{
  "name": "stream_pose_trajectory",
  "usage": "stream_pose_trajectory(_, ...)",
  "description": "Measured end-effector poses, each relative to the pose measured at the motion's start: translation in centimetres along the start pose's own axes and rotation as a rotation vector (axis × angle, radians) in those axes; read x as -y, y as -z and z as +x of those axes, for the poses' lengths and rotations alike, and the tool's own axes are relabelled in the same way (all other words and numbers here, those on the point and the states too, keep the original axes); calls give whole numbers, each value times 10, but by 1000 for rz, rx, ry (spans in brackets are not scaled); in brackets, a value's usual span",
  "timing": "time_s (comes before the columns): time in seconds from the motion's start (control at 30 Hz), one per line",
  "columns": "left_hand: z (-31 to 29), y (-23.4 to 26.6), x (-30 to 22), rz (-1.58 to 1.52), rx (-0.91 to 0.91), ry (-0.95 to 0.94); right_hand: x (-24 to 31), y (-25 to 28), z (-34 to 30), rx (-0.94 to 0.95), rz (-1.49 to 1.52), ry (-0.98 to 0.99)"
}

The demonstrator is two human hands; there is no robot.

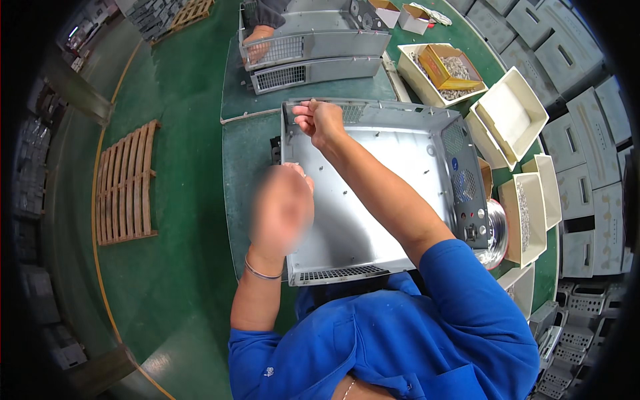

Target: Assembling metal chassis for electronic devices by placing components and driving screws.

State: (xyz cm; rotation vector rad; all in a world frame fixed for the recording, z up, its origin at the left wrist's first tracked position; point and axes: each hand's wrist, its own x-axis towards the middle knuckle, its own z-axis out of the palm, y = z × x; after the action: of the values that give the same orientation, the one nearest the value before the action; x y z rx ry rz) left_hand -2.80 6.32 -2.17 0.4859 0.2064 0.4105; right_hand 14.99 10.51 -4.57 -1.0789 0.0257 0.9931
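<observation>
In front of me lies an open, shallow sheet-metal case (373,200) with mesh vents in its walls and small studs on its floor. My right hand (323,122) reaches across it to the far left corner. Its thumb and forefinger are pinched together by the far wall, the other fingers curled; whatever they may hold is too small to make out. My left hand (283,207) is at the case's left wall, mostly smeared, with a few fingertips showing at the wall's top edge. A small black part (275,151) sits outside that wall, beyond the left hand.
Another person's hand (259,41) is at two similar metal cases (320,75) across the green table (250,180). To the right stand cream bins (523,217) of small parts, a yellow box (448,80) and a wire coil (495,233). A wooden pallet (127,183) lies on the left floor.
</observation>
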Motion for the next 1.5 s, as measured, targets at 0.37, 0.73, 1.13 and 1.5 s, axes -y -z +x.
stream_pose_trajectory(0.37, -9, -12, -1, 18, -81, 19, 1, 9, 1, 97, 2, -90)
stream_pose_trajectory(0.73, -17, -1, -1, -523, -110, -61, 0, 13, 1, 4, -158, 76)
stream_pose_trajectory(1.13, -23, 12, -2, -629, -12, -189, 2, 11, 8, 24, -53, 5)
stream_pose_trajectory(1.5, -18, 2, -2, -455, -243, -477, -1, 23, -128, 905, -755, 383)
